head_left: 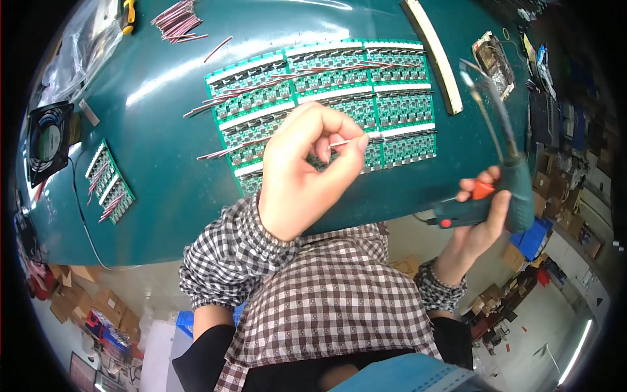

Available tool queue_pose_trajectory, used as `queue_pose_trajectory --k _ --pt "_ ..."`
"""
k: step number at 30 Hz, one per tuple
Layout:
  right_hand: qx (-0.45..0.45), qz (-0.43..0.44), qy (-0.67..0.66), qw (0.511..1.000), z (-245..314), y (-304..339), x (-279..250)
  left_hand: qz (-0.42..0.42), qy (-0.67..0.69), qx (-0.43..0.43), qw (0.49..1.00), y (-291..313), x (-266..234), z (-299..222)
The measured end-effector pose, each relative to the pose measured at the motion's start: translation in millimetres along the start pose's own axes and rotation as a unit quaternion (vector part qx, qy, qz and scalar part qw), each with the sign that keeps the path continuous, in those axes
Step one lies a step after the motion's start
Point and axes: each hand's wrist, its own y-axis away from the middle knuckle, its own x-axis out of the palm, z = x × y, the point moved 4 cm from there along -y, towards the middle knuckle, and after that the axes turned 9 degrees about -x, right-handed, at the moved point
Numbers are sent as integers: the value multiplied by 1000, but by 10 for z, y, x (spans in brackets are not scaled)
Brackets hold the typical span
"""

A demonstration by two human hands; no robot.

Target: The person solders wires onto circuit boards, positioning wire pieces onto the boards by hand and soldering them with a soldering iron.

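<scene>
My left hand is above a panel of green circuit boards, thumb and forefinger pinched on a thin wire. It covers part of the boards beneath. White strips and dark parts run across the panel in rows, and several red-and-white wires lie over it. To the right, past the panel's near corner, my right hand is closed around a dark green soldering gun with a red-orange trigger. Its long metal tip points away from me, up towards the far right of the table.
A bundle of wires lies at the far left, a single wire nearby. A smaller board with wires, a black fan and a plastic bag are left. A pale strip and a stained tray sit right.
</scene>
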Motion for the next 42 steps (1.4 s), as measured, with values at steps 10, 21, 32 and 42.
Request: queue_pose_trajectory --k 10,21,32,42 --pt "52 84 30 995 -185 61 932 2 35 39 999 213 127 -55" --pt "40 95 120 987 -220 96 952 58 -24 0 998 232 156 -98" --pt "73 51 10 996 -229 141 804 -15 145 -41 989 248 262 75" --pt "279 -27 -308 909 -363 259 47 28 98 -124 987 89 105 129"
